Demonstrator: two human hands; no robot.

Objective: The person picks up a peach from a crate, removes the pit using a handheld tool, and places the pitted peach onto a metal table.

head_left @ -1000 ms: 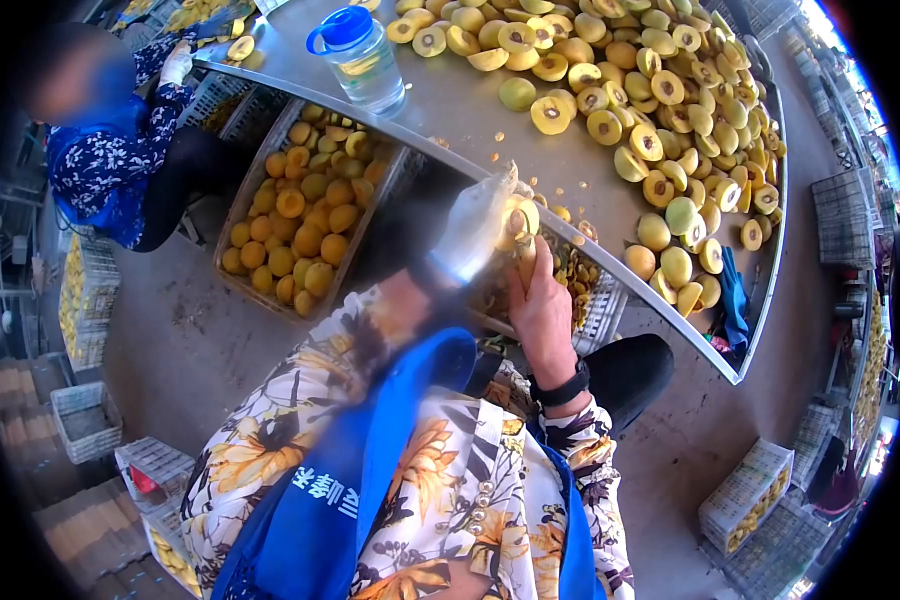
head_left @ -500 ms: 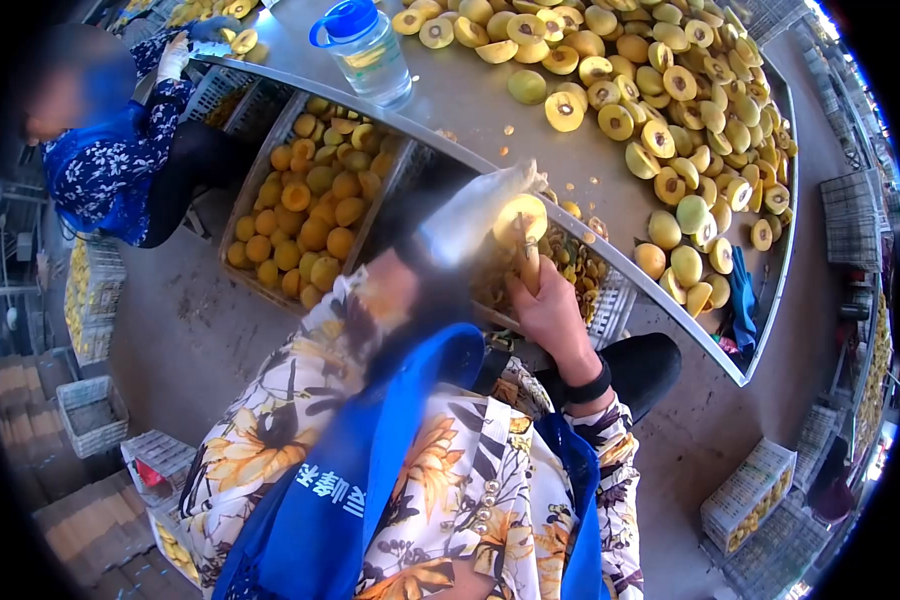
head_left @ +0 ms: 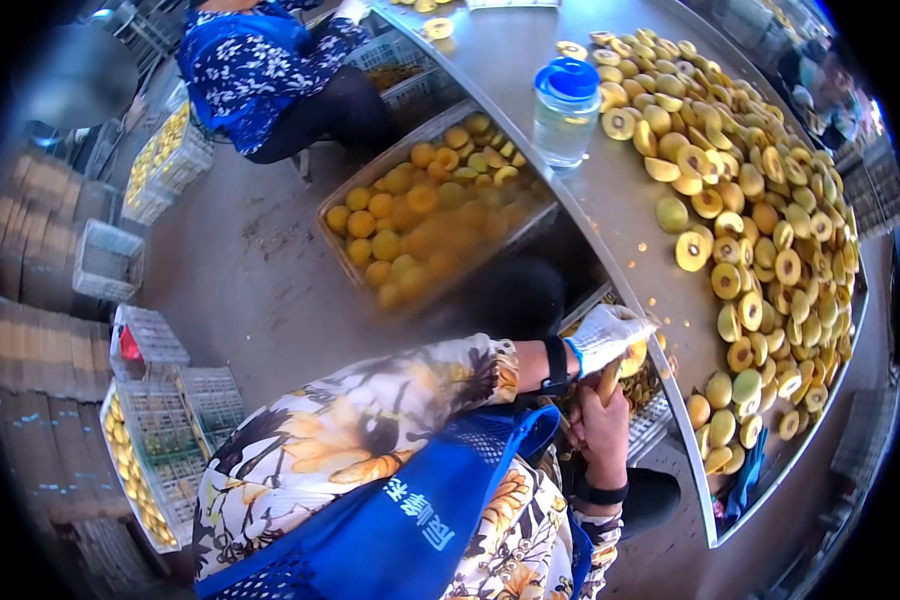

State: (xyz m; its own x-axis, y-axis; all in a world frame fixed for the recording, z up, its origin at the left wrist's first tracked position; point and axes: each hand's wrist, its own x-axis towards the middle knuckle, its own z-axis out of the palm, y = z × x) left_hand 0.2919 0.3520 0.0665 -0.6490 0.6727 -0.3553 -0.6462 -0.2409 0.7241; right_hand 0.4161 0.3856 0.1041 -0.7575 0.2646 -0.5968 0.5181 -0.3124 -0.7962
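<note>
My left hand [head_left: 610,336], in a white glove, is closed around a yellow peach half [head_left: 632,358] at the edge of the metal table. Just below it, my bare right hand [head_left: 602,422] grips the wooden handle of a pitting tool [head_left: 608,382]. The tool's tip is at the fruit and hidden from view. Under my hands, a crate of pits and scraps [head_left: 658,425] shows in part beneath the table edge. Many cut peach halves [head_left: 760,260] lie heaped on the table beyond my hands.
A water bottle with a blue lid [head_left: 566,115] stands near the table edge [head_left: 530,150]. A crate of whole peaches [head_left: 345,265] sits on the floor to the left. Another person in a blue vest [head_left: 255,75] sits beyond it. A blue cloth or glove [head_left: 746,475] lies at the table's near corner.
The view has swung left, so table and crates appear shifted right. My gloved hand now covers most of the peach half, whose cut face showed before. The right hand keeps hold of the tool.
</note>
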